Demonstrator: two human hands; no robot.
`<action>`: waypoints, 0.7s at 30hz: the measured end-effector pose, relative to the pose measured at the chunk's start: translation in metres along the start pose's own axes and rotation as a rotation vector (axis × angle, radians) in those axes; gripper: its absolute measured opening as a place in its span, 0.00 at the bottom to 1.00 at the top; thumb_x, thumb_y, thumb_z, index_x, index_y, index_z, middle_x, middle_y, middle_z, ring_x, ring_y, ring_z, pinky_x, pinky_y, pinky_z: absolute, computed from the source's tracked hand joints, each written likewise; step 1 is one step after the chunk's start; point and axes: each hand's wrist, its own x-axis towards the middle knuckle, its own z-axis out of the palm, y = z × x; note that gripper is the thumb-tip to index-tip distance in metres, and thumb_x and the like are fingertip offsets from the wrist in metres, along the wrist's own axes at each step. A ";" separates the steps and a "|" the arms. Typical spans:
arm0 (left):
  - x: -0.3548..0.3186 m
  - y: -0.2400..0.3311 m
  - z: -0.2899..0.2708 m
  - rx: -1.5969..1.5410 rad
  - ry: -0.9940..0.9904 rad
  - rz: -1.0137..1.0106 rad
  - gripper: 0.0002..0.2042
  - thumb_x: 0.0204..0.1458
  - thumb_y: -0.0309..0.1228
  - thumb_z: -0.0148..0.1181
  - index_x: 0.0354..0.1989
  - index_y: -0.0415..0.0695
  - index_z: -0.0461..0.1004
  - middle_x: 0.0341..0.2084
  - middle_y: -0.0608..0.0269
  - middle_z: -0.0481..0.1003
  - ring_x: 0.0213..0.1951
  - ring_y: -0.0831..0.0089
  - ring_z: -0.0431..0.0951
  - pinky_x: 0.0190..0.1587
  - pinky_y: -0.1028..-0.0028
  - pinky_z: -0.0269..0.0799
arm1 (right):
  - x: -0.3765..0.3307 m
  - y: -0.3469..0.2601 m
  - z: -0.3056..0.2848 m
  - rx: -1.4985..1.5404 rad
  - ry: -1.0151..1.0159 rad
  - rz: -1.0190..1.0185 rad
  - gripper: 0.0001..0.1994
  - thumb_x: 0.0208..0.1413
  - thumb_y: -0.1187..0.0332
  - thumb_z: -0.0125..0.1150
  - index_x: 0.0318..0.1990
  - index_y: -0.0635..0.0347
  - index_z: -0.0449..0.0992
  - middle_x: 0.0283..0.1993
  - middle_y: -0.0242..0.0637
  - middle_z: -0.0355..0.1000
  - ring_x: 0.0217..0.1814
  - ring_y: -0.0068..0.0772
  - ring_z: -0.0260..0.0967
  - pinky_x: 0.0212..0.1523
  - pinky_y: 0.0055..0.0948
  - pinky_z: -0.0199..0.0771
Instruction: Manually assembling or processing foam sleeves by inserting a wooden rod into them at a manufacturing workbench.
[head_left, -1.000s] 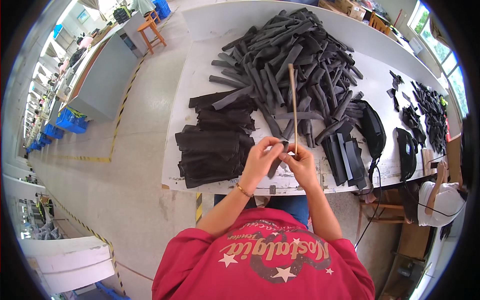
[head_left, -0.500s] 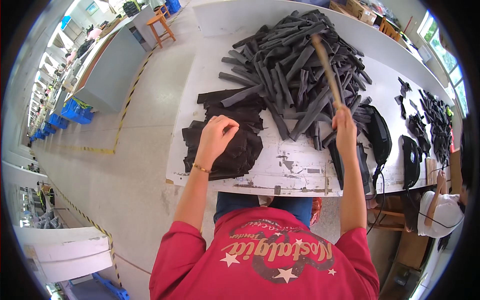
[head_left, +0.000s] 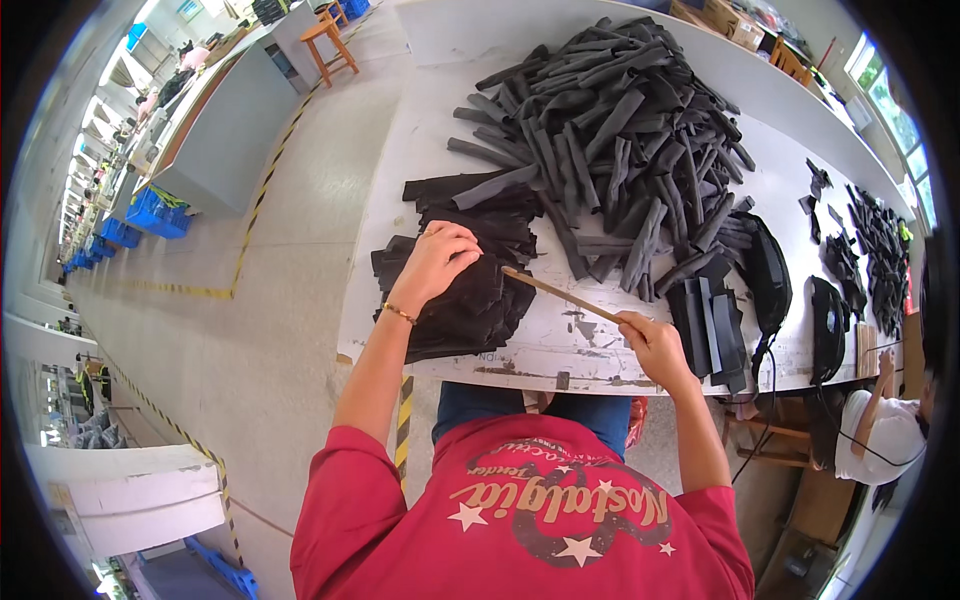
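Observation:
My left hand (head_left: 437, 262) rests palm down on a stack of flat black fabric pieces (head_left: 460, 285) at the near left of the white table (head_left: 420, 120). A thin wooden stick (head_left: 560, 294) is gripped in my right hand (head_left: 652, 343); its tip points left and touches the edge of that stack, close to my left fingers. Beyond both hands lies a big heap of rolled black fabric tubes (head_left: 620, 150).
Flat black strips (head_left: 708, 318) and black pouches (head_left: 768, 280) lie to the right of my right hand, with more black parts (head_left: 880, 250) farther right. Another person in white (head_left: 885, 430) sits at the table's right end. Grey benches and blue crates (head_left: 150, 212) stand across the aisle.
The stick, raised over the far heap half a second ago, has swung down and left to the flat stack. My left hand has stayed on that stack.

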 end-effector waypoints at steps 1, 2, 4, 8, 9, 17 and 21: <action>0.000 0.002 -0.001 -0.009 -0.012 -0.004 0.05 0.48 0.30 0.60 0.30 0.43 0.79 0.36 0.68 0.74 0.46 0.66 0.67 0.53 0.69 0.61 | 0.001 0.000 0.001 -0.008 0.004 0.004 0.09 0.55 0.69 0.57 0.42 0.62 0.76 0.21 0.46 0.69 0.22 0.41 0.69 0.26 0.32 0.67; 0.000 0.005 -0.003 -0.006 -0.010 -0.006 0.05 0.48 0.30 0.60 0.30 0.43 0.79 0.36 0.68 0.74 0.46 0.66 0.67 0.53 0.69 0.61 | 0.002 0.000 0.001 -0.015 0.009 0.006 0.09 0.55 0.69 0.57 0.42 0.62 0.76 0.21 0.47 0.69 0.22 0.43 0.69 0.26 0.32 0.67; 0.000 0.010 -0.006 0.008 -0.026 0.014 0.05 0.48 0.30 0.60 0.30 0.43 0.79 0.36 0.68 0.74 0.46 0.66 0.67 0.53 0.69 0.61 | 0.006 -0.004 0.001 -0.016 0.010 0.008 0.09 0.55 0.67 0.57 0.41 0.59 0.77 0.23 0.47 0.70 0.26 0.47 0.70 0.28 0.36 0.68; 0.001 0.025 -0.004 0.017 -0.012 0.002 0.04 0.48 0.29 0.60 0.30 0.44 0.79 0.37 0.69 0.75 0.48 0.64 0.66 0.54 0.69 0.61 | 0.013 -0.011 0.010 -0.077 0.033 -0.091 0.09 0.55 0.65 0.57 0.41 0.55 0.77 0.26 0.48 0.72 0.29 0.50 0.72 0.30 0.40 0.70; 0.003 0.032 0.001 0.024 0.036 0.092 0.04 0.46 0.30 0.61 0.29 0.45 0.79 0.36 0.70 0.75 0.49 0.64 0.67 0.53 0.68 0.62 | 0.017 -0.015 0.017 -0.077 0.031 -0.095 0.09 0.55 0.65 0.57 0.41 0.55 0.77 0.26 0.48 0.72 0.29 0.50 0.72 0.30 0.40 0.70; -0.005 0.108 0.032 -0.362 1.188 -0.025 0.18 0.45 0.30 0.66 0.45 0.39 0.72 0.47 0.52 0.66 0.52 0.60 0.65 0.54 0.65 0.63 | 0.016 -0.038 0.081 0.545 0.017 0.114 0.11 0.59 0.69 0.54 0.48 0.63 0.73 0.20 0.29 0.64 0.23 0.19 0.58 0.25 0.21 0.61; -0.007 0.089 0.048 -1.807 0.663 -0.468 0.11 0.55 0.29 0.57 0.43 0.35 0.71 0.29 0.59 0.75 0.32 0.70 0.75 0.42 0.66 0.74 | 0.010 -0.053 0.106 0.503 0.034 0.090 0.09 0.59 0.71 0.53 0.45 0.64 0.72 0.19 0.38 0.65 0.21 0.24 0.60 0.23 0.26 0.62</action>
